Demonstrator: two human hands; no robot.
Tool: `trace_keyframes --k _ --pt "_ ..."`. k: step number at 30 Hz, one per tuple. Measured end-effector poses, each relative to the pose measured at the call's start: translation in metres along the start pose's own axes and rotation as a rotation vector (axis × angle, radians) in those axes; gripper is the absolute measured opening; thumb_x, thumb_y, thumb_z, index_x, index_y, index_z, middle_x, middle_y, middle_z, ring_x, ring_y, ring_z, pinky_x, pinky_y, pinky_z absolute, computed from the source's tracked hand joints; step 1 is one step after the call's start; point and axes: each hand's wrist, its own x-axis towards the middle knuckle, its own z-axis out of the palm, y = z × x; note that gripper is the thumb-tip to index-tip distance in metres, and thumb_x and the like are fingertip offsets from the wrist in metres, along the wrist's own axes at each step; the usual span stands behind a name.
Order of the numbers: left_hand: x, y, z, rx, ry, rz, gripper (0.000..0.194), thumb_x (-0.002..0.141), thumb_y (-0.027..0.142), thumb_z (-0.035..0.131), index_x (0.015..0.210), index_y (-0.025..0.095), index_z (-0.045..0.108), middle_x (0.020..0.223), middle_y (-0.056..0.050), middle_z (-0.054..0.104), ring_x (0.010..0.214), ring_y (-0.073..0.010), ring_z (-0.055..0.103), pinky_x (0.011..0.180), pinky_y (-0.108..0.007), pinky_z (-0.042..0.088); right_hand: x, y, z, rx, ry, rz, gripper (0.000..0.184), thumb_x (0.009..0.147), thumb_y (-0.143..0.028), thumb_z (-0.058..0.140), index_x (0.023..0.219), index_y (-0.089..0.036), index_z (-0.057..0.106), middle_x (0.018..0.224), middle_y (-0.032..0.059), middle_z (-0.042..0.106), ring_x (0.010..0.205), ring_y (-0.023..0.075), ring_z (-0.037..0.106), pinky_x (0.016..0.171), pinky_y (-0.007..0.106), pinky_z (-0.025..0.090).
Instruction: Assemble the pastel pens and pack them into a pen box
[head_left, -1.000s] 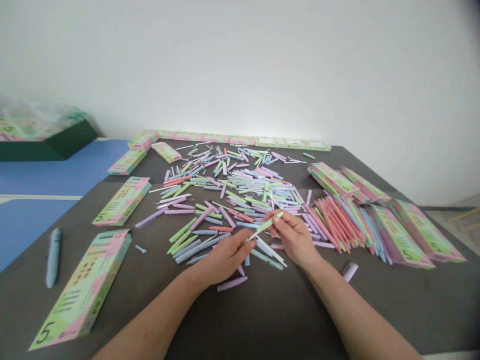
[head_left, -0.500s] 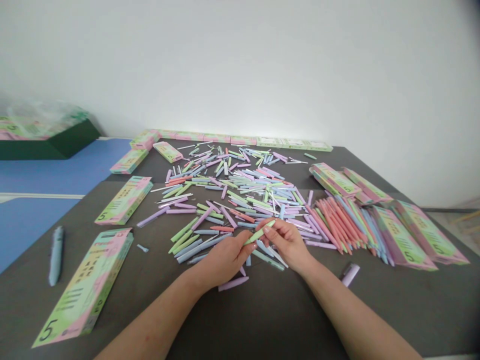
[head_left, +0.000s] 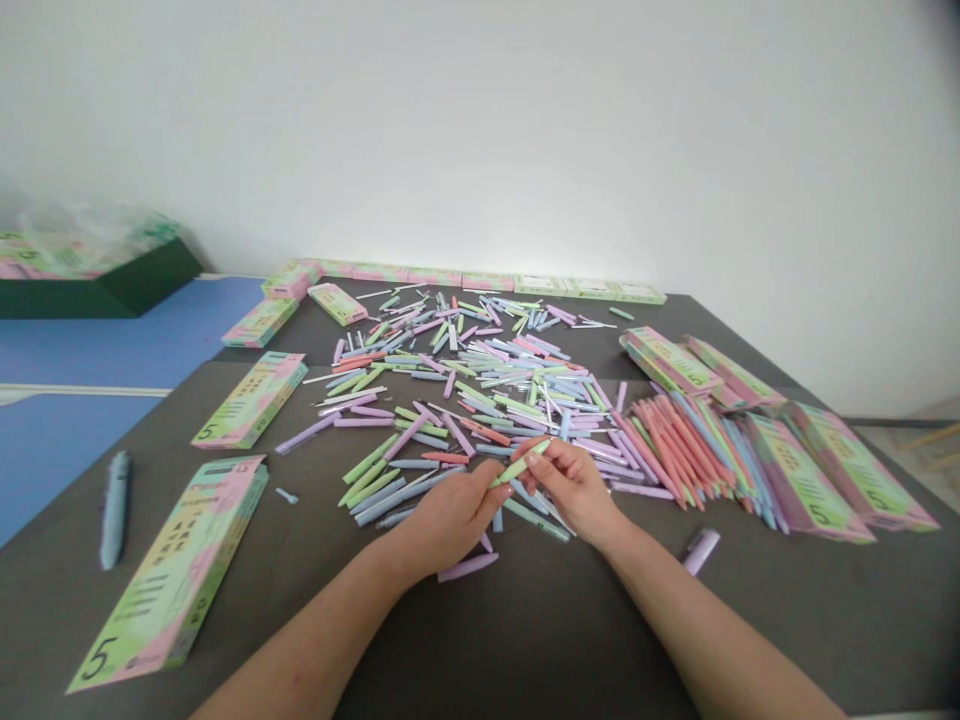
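Between my two hands a light green pen (head_left: 519,465) is held just above the near edge of a heap of pens. My left hand (head_left: 457,510) is closed on its lower left end, the fingers partly hidden. At the upper right end, my right hand (head_left: 574,490) pinches it between thumb and fingers. Under and behind the hands lie loose pen barrels, caps and white refills in purple, blue, green and coral. A purple pen part (head_left: 468,567) rests on the dark table (head_left: 510,650) just below my left hand.
To the right is a row of coral pens (head_left: 679,450), beside pen boxes (head_left: 806,470). More boxes (head_left: 176,560) stand along the left and back. A blue pen (head_left: 115,510) lies far left, a purple cap (head_left: 701,550) right. A green tray (head_left: 142,280) sits on a blue surface.
Almost nothing differs. The view has shifted very slightly; both hands keep their hold on the green pen in the same place.
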Motion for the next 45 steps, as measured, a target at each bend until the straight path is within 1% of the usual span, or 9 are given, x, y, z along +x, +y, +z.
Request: trace_keyframes --k 10,16,19,24,27,29,35,41,45 --pt "-0.001 0.001 0.001 0.114 0.007 -0.008 0.028 0.097 0.035 0.025 0.102 0.02 0.048 0.079 -0.004 0.063 0.072 -0.0206 0.061 0.062 -0.027 0.036 0.001 -0.002 0.003 -0.007 -0.003 0.013 0.024 0.082 -0.04 0.063 0.085 -0.017 0.065 0.065 0.0007 0.063 0.052 0.0103 0.052 0.053 0.025 0.045" --pt "-0.001 0.001 -0.002 0.113 0.013 0.0 0.031 0.097 0.036 0.027 0.115 0.022 0.048 0.086 -0.005 0.066 0.082 -0.022 0.065 0.07 -0.028 0.042 0.001 -0.001 -0.003 -0.04 -0.04 0.003 0.021 0.085 -0.038 0.06 0.088 -0.018 0.065 0.069 0.0011 0.064 0.056 0.0108 0.053 0.055 0.025 0.044" --pt "-0.001 0.0 -0.004 0.121 0.003 0.001 0.031 0.097 0.036 0.026 0.11 0.023 0.05 0.087 -0.004 0.066 0.081 -0.0217 0.065 0.069 -0.027 0.041 0.001 -0.002 -0.004 -0.023 -0.037 0.003 0.019 0.084 -0.037 0.061 0.088 -0.019 0.066 0.068 -0.0002 0.062 0.054 0.0098 0.052 0.053 0.024 0.042" --pt "-0.001 0.0 -0.007 0.159 0.0 0.001 0.027 0.097 0.035 0.027 0.104 0.021 0.05 0.081 -0.004 0.065 0.075 -0.0221 0.064 0.065 -0.028 0.04 0.001 -0.016 -0.008 -0.079 -0.033 -0.019 0.022 0.081 -0.036 0.065 0.097 -0.021 0.062 0.069 -0.0026 0.056 0.055 0.009 0.05 0.051 0.022 0.039" --pt "-0.001 0.002 -0.012 0.137 -0.025 -0.001 0.025 0.097 0.034 0.028 0.101 0.022 0.049 0.079 -0.002 0.064 0.073 -0.0209 0.063 0.065 -0.027 0.04 0.001 -0.026 -0.012 -0.197 -0.02 -0.045 0.019 0.077 -0.034 0.069 0.087 -0.019 0.062 0.066 -0.0025 0.056 0.055 0.0093 0.048 0.05 0.022 0.038" --pt "-0.001 0.003 -0.014 0.152 -0.042 -0.008 0.023 0.097 0.033 0.029 0.1 0.022 0.049 0.079 -0.002 0.065 0.074 -0.0211 0.064 0.064 -0.027 0.04 0.002 -0.03 -0.015 -0.251 -0.023 -0.026 0.019 0.075 -0.034 0.071 0.082 -0.018 0.063 0.062 -0.0018 0.056 0.053 0.0092 0.046 0.048 0.022 0.037" --pt "-0.001 -0.002 -0.009 0.302 0.0 0.009 0.03 0.098 0.038 0.026 0.109 0.02 0.046 0.085 -0.007 0.068 0.082 -0.0258 0.066 0.068 -0.031 0.042 0.003 -0.025 -0.015 -0.208 -0.008 0.068 0.024 0.071 -0.038 0.073 0.079 -0.017 0.065 0.059 -0.0012 0.06 0.048 0.0088 0.047 0.044 0.021 0.036" --pt "-0.001 -0.001 -0.007 0.392 -0.03 0.016 0.029 0.098 0.037 0.025 0.1 0.019 0.047 0.078 -0.006 0.067 0.076 -0.0247 0.066 0.064 -0.03 0.043 0.003 -0.022 -0.013 -0.239 0.021 0.066 0.028 0.07 -0.042 0.074 0.077 -0.016 0.065 0.052 -0.0018 0.058 0.045 0.0094 0.048 0.041 0.021 0.035" --pt "-0.001 0.001 -0.007 0.419 -0.017 0.032 0.029 0.098 0.037 0.025 0.097 0.019 0.047 0.076 -0.006 0.066 0.074 -0.0236 0.066 0.062 -0.029 0.042 0.004 -0.023 -0.012 -0.254 0.032 0.055 0.029 0.07 -0.043 0.073 0.076 -0.016 0.065 0.051 -0.0016 0.058 0.044 0.0094 0.048 0.04 0.021 0.036"
